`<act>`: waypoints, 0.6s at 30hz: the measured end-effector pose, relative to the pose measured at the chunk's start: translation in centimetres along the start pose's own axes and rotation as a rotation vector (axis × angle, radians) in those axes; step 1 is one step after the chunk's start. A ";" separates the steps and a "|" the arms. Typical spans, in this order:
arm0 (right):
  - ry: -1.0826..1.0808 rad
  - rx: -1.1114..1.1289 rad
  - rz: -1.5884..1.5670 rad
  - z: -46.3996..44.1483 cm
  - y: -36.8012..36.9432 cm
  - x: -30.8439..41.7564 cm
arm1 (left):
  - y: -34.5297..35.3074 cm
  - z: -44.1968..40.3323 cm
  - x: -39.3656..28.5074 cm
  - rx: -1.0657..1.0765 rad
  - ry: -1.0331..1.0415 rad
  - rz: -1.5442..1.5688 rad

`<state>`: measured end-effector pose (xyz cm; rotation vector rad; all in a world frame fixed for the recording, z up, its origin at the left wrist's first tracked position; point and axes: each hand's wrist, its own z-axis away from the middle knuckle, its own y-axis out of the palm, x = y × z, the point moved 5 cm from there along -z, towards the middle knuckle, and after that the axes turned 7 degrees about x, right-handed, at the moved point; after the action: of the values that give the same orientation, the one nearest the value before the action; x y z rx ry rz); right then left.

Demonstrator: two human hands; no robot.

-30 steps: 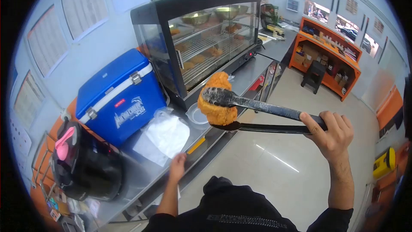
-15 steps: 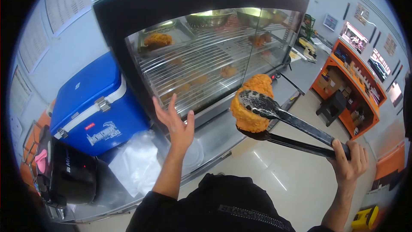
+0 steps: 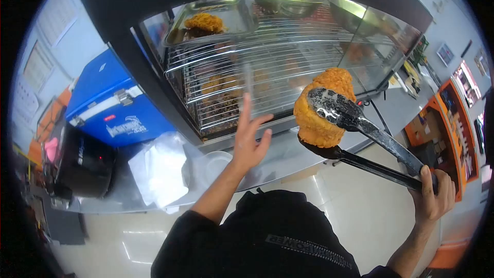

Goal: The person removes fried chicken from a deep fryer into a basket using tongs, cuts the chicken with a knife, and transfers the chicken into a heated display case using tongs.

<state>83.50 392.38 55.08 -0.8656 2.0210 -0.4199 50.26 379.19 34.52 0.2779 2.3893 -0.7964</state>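
My right hand (image 3: 435, 195) is closed around the handles of black tongs (image 3: 383, 144). Between the tongs' jaws is a large piece of orange-brown fried chicken (image 3: 324, 110), held up in front of the display warmer (image 3: 149, 80). My left hand (image 3: 249, 146) has its fingers apart, close to the blurred edge of a glass door (image 3: 247, 80); whether it touches the glass I cannot tell. Left of that edge, the wire racks (image 3: 206, 62) show without glass in front. A fried piece (image 3: 205, 23) lies in a metal tray (image 3: 239, 20) on the upper rack, with more pieces lower down.
Left of the warmer stand a blue cooler box (image 3: 103, 98) and a black cooker (image 3: 85, 162). White plastic bags (image 3: 159, 170) and a clear round lid (image 3: 216, 163) lie on the metal counter (image 3: 278, 167). Orange shelving (image 3: 445, 139) is at the right.
The left glass door has slid right, uncovering the warmer's left side, and my left hand has moved right with it. The camera view has shifted closer. The tongs still hold the chicken.
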 end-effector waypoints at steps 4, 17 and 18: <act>-0.033 -0.011 -0.040 -2.2 1.7 -0.5 | 7.3 2.8 1.8 0.625 -0.204 0.209; -0.051 0.019 -0.205 -8.8 7.2 0.4 | 12.6 14.0 -0.6 1.055 -0.332 0.298; -0.049 0.001 -0.205 -9.1 7.6 0.5 | 12.6 14.1 -0.6 1.068 -0.330 0.287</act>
<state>72.65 397.05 55.52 -1.0777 1.8942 -0.5087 62.07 380.76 19.85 0.8024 1.3845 -1.7402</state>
